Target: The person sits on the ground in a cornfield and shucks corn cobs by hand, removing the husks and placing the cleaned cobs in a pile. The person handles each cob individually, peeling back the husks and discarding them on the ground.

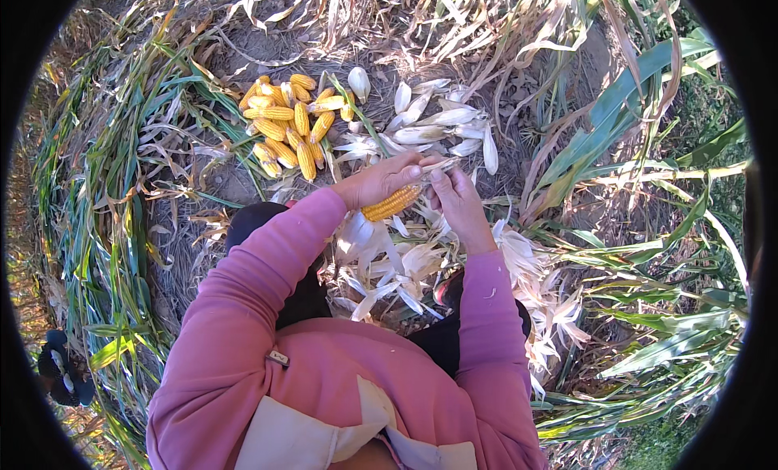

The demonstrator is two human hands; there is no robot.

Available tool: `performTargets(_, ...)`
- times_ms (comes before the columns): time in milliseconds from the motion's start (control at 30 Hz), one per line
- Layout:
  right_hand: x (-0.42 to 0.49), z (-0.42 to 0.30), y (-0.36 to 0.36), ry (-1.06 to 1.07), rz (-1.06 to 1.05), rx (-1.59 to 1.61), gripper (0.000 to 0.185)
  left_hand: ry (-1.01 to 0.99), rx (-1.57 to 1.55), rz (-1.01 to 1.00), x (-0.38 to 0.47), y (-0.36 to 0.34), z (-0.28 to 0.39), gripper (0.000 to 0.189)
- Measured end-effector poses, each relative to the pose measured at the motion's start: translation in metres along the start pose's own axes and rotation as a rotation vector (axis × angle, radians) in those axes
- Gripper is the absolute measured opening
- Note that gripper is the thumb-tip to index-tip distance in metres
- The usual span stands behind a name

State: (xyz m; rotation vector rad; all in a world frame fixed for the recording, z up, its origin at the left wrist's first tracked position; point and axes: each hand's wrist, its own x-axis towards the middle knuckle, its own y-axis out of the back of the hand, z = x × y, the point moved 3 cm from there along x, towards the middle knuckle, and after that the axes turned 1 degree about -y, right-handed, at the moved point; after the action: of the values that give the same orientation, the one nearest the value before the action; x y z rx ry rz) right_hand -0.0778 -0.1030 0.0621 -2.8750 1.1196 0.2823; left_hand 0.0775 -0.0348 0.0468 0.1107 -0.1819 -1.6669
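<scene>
A husked yellow ear of corn (390, 205) slants down below my left hand (383, 179), which grips it near its upper right end. Pale dry husk (442, 165) sticks out past that end. My right hand (457, 202) pinches the husk beside the ear, its fingertips close to the left thumb. The fingers partly hide where husk and ear meet. Loose pale husks (419, 260) lie on the ground beneath both hands, between my legs.
A pile of bare yellow ears (289, 126) lies ahead to the left. Several ears still in pale husks (440, 120) lie ahead to the right. Cut green corn stalks (103, 227) line the left side, and leafy stalks (656, 245) spread along the right. More stripped husks (550, 312) lie beside my right leg.
</scene>
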Motion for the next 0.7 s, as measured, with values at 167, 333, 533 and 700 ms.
performTargets(167, -0.003, 0.018, 0.000, -0.097, 0.086, 0.072, 0.034, 0.114, -0.174, -0.164, -0.004, -0.004, 0.006, 0.091)
performTargets(333, -0.002, 0.008, -0.025, -0.267, 0.464, 0.573, 0.029, 0.105, 0.162, -0.047, -0.005, -0.005, 0.014, 0.083)
performTargets(533, 0.010, 0.027, 0.008, -0.091, 0.281, 0.768, 0.029, -0.085, 0.574, 0.315, -0.011, -0.035, 0.000, 0.082)
performTargets(700, 0.005, 0.021, -0.001, -0.140, 0.199, 0.929, 0.028, -0.101, -0.078, 0.234, -0.002, -0.036, -0.017, 0.085)
